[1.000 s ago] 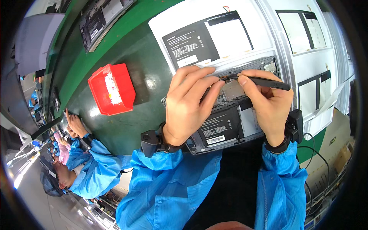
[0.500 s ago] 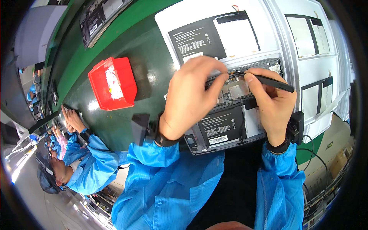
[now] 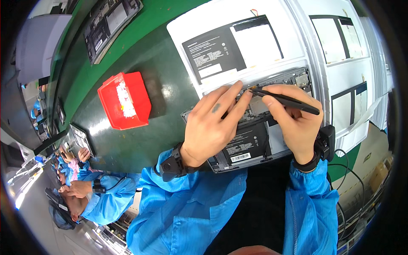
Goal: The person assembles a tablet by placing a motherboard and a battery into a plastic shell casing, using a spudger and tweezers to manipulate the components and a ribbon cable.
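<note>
An opened tablet-like device (image 3: 280,123) lies in front of me, its circuit board and black battery (image 3: 245,144) exposed. My right hand (image 3: 296,121) grips black tweezers (image 3: 293,101), whose tip points left at the upper part of the board. Beside that tip, my left hand (image 3: 214,123) lies palm down over the device's left part, fingers stretched out and slightly apart. The left fingers cover some of the board, and I cannot make out what the tip touches.
A white foam tray (image 3: 178,32) holding a battery pack (image 3: 212,53) stands beyond the device, with more trays at right. Left of my hands is a red bin (image 3: 144,102) with white bits. Another opened device (image 3: 112,21) lies farther off. A co-worker in blue (image 3: 112,199) sits at left.
My left hand has gone from a pinch near the board to stretched fingers resting lower on the device. The tweezers' tip has shifted slightly left and down. The co-worker's hand has risen toward the head.
</note>
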Tool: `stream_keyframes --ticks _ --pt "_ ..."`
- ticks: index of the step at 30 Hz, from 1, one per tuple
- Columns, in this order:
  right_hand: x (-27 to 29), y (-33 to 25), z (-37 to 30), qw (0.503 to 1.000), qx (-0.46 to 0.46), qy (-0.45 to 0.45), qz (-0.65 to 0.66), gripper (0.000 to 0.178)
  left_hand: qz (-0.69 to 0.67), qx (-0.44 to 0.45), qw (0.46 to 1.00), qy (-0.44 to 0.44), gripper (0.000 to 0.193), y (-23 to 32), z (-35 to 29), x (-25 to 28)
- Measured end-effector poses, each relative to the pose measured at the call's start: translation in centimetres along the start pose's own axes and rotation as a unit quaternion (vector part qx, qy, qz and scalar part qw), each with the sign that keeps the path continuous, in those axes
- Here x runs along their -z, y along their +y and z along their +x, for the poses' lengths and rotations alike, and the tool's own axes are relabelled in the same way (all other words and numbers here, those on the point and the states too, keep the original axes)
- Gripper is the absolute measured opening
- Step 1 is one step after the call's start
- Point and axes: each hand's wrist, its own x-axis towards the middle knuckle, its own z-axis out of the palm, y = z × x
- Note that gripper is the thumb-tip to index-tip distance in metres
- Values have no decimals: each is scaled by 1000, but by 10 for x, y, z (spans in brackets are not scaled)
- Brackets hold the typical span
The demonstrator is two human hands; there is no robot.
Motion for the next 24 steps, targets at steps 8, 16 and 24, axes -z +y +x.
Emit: stream_keyframes --ticks 8,16,24 --pt "-4 -6 2 998 30 -23 -45 22 -24 6 1000 6 45 -1 -2 2" --pt "-4 -8 2 999 5 -27 -43 22 -42 10 999 3 43 -2 0 2" --pt "-5 0 4 988 96 -45 -110 22 -32 16 999 -3 41 -1 0 0"
